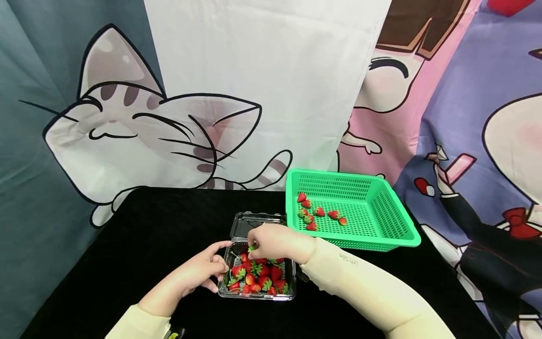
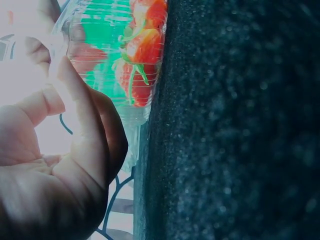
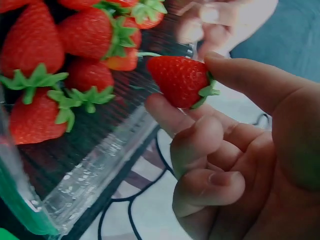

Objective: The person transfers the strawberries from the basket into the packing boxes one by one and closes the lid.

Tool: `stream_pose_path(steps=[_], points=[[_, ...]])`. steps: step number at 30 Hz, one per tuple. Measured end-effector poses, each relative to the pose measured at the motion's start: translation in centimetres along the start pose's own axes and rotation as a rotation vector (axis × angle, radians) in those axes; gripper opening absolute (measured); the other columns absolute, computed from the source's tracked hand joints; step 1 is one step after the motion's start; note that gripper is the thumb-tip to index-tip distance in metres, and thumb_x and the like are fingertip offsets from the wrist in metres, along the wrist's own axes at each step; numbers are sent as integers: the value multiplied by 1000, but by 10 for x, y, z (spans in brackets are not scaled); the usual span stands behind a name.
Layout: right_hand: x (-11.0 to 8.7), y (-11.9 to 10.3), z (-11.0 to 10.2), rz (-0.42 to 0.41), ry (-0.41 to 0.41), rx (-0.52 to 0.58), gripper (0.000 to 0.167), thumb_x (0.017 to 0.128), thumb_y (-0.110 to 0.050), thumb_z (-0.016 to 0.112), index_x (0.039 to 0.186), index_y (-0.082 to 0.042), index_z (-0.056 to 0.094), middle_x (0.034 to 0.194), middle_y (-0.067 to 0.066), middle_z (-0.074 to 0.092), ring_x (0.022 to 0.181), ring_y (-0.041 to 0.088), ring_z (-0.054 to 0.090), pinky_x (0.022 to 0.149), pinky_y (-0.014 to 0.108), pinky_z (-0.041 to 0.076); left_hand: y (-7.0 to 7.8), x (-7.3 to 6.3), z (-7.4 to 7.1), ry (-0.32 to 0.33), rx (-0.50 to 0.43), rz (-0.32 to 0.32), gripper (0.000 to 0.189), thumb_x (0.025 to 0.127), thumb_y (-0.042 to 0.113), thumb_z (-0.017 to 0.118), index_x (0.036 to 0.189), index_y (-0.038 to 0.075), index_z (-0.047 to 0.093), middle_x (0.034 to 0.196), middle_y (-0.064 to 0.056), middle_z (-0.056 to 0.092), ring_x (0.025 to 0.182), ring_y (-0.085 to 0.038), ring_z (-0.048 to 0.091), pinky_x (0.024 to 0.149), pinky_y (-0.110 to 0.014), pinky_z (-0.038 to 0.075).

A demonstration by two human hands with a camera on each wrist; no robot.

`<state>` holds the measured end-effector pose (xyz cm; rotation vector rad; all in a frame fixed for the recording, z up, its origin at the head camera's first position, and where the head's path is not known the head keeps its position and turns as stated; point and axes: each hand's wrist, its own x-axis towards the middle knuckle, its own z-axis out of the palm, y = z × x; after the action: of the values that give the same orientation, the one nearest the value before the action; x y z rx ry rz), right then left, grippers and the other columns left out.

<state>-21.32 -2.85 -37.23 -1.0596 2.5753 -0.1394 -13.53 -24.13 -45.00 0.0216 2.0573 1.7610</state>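
My right hand [image 1: 277,242] is over the back part of a clear plastic box [image 1: 256,297]. Between its thumb and fingertips it pinches a red strawberry [image 3: 175,80] by the leafy end and side, as the right wrist view shows. Several more strawberries [image 1: 263,270] with green leaves lie in the box, most of them toward the front. At the box's left side, my left hand [image 1: 199,269] holds the rim and wall with thumb and bent fingers. Through the ribbed wall, strawberries [image 2: 142,50] show in the left wrist view. The hinged lid [image 1: 245,225] lies folded back, partly behind my right hand.
A green plastic basket [image 1: 381,207] stands behind and right of the box, with several strawberries [image 1: 311,217] in its left half. Black cloth [image 1: 190,216] covers the table. A curtain printed with cartoon figures [image 1: 237,70] hangs behind the table.
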Motion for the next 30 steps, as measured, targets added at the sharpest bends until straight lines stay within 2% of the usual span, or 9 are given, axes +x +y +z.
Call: stream_pose_path(steps=[4,12,19,26,30], points=[[7,-5,3,-5,2,-43,23,90,-43,70,99,-22,70,88,-11,66,74,5,57,70,27,51,-2,-1,-1,4,-4,-3,75,85,7,59,153,8,27,89,-10,58,73,-18,56,50,-28,54],[21,-14,14,-38,37,-78,20,89,-44,70,90,-24,68,82,-13,63,69,6,55,64,26,48,-3,-2,0,-8,-5,17,76,84,6,59,153,7,26,86,-9,57,73,-17,56,50,-27,54],[27,-19,25,-77,16,-134,18,90,-41,69,94,-24,73,81,-13,64,70,5,57,66,25,50,0,-1,0,-17,-11,27,76,85,6,59,153,8,25,84,-8,56,72,-17,55,49,-27,54],[27,-21,27,-87,33,-155,24,92,-34,67,114,-27,73,110,-11,70,97,6,64,84,27,53,-3,-2,0,-20,-16,44,76,86,5,58,153,6,23,84,-7,55,72,-17,55,48,-27,53],[24,-20,24,-80,36,-122,16,93,-33,67,106,-28,73,105,-12,70,90,5,63,80,25,52,-4,-2,0,-21,-14,48,75,87,5,58,153,6,23,83,-6,55,72,-17,55,48,-27,53]])
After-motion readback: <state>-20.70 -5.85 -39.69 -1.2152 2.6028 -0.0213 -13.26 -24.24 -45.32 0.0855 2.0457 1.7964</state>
